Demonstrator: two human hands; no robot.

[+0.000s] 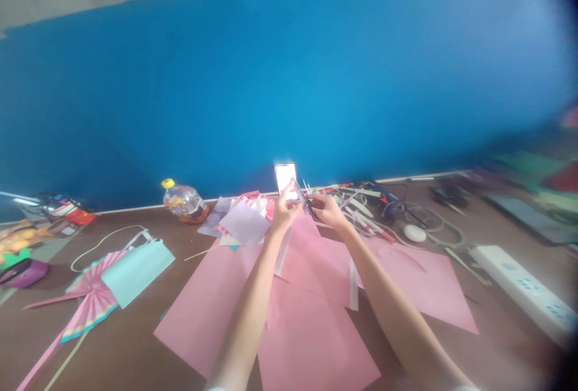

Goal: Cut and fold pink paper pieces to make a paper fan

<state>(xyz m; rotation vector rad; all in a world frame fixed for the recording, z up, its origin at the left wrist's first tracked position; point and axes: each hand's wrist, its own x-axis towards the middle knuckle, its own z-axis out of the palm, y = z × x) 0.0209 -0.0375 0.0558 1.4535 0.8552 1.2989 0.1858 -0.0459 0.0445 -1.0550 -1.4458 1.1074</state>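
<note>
Both my arms reach forward over several pink paper sheets [311, 331] on a brown table. My left hand [283, 209] pinches a small pale piece of paper [295, 189] held up near the blue wall. My right hand [326, 207] is closed around a dark tool that looks like small scissors [309, 204], whose tip meets that piece. The two hands almost touch. Motion blur hides the finer details of the fingers.
A lilac paper stack [244, 222] and a plastic bottle [184, 203] lie left of the hands. A folded pink paper fan [97, 294] sits at front left. Cables, pens and a glue gun [374, 198] crowd the right, with a white power strip [519, 285].
</note>
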